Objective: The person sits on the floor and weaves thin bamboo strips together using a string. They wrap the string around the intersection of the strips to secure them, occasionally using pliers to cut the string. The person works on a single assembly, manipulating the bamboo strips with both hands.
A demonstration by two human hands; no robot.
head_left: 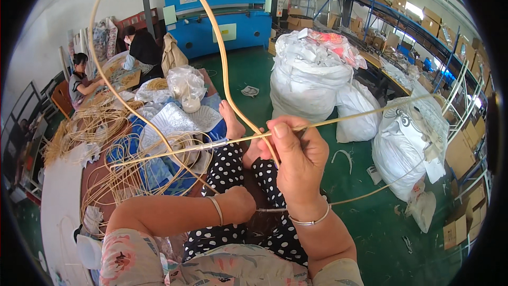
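Note:
My right hand (299, 161) is raised in front of me, thumb and fingers pinched where a thick pale cane loop (222, 53) crosses itself. The loop arches high up and to the left. A thinner cane strip (370, 112) passes through the same grip, running from the table on the left out toward the sacks on the right. My left hand (241, 204) is closed low behind my right wrist, on the end of a thin strand (381, 188) that trails off to the right. My leg in polka-dot trousers (227, 169) lies below, its bare foot (231, 122) pointing away.
A table (63, 201) on my left holds coils of cane (106, 180) and plastic bags. Big white sacks (309, 79) stand on the green floor to the right. Behind are a blue machine (222, 16), shelving with cardboard boxes (423, 26), and two people (79, 79) at a far table.

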